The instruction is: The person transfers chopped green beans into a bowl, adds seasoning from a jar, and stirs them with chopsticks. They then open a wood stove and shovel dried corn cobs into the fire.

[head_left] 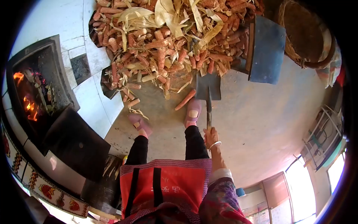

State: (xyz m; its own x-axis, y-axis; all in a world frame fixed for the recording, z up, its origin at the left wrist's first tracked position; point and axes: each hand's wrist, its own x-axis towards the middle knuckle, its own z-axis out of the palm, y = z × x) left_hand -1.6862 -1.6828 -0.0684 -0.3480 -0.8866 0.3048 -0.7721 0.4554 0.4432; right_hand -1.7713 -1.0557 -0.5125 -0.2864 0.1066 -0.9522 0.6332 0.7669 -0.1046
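Note:
My right hand (pixel 211 137) is wrapped round the handle of a shovel (pixel 209 88), with a bangle on the wrist. The shovel's dark blade lies at the front edge of a large heap of corn cobs (pixel 161 52) mixed with dry husks. A loose cob (pixel 185 99) rests on the floor just left of the blade, beside my right shoe. My left hand is out of view; only a dark sleeve shows at the lower left edge.
At the left a fire burns in an open stove (pixel 41 86) set in white tiles. A blue-grey board (pixel 267 50) and a wicker basket (pixel 304 33) stand at the upper right. A metal rack (pixel 323 136) is at the far right.

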